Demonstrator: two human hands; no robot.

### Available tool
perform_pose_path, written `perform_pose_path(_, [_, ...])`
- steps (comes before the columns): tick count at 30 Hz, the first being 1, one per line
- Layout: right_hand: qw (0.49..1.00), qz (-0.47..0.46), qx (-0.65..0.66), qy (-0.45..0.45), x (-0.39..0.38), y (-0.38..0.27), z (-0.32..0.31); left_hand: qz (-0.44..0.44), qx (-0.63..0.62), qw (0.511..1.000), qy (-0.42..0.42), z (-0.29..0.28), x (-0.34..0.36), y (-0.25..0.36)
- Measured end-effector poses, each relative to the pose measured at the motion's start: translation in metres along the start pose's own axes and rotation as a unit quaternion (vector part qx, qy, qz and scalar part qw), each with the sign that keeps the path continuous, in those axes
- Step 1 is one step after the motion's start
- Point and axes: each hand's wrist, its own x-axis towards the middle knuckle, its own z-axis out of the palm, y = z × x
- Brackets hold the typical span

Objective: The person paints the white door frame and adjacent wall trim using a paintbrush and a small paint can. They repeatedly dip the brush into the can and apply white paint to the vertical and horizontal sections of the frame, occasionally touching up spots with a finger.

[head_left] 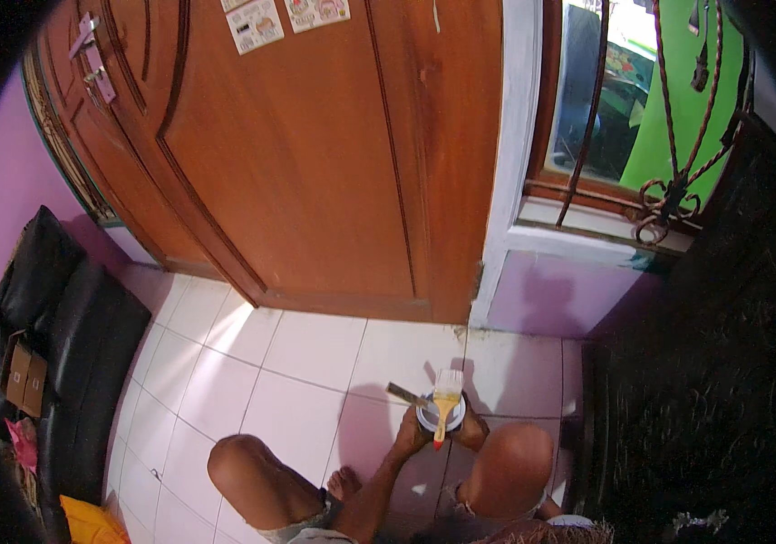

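Observation:
A small round can (428,420) with white inside is between my two hands, low over the tiled floor. My left hand (412,434) is wrapped around its left side, and my right hand (472,430) around its right side. Across the can's mouth lies a paintbrush (445,403) with a yellow handle, a red tip towards me and pale bristles pointing away. A flat, dark strip (405,394) sticks out over the left of the rim; what it is cannot be made out. The fingers are partly hidden by the can.
Ahead stands a brown wooden door (306,172), with a barred window (624,109) to its right. A black sofa (89,363) holding a cardboard box (27,376) is at the left. Something large and dark (705,381) fills the right side. White tiles (297,372) cover the floor.

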Motion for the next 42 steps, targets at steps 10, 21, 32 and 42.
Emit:
perform_pose_path(10, [0.935,-0.196,-0.275,0.107,-0.008,-0.041,-0.003,-0.078,0.041,0.996,0.013,0.000,0.001,0.024])
perform_pose_path(21, [0.945,-0.181,-0.253,0.097,-0.015,-0.020,0.021,-0.086,0.169,0.978,0.087,0.007,0.000,0.009])
perform_pose_path(32, [0.980,-0.110,-0.141,-0.088,0.047,0.013,0.033,0.010,-0.159,0.984,0.073,-0.003,0.000,-0.045])
perform_pose_path(42, [0.987,-0.076,-0.111,-0.088,0.038,-0.062,0.012,-0.080,-0.225,0.964,0.116,-0.007,0.007,-0.005])
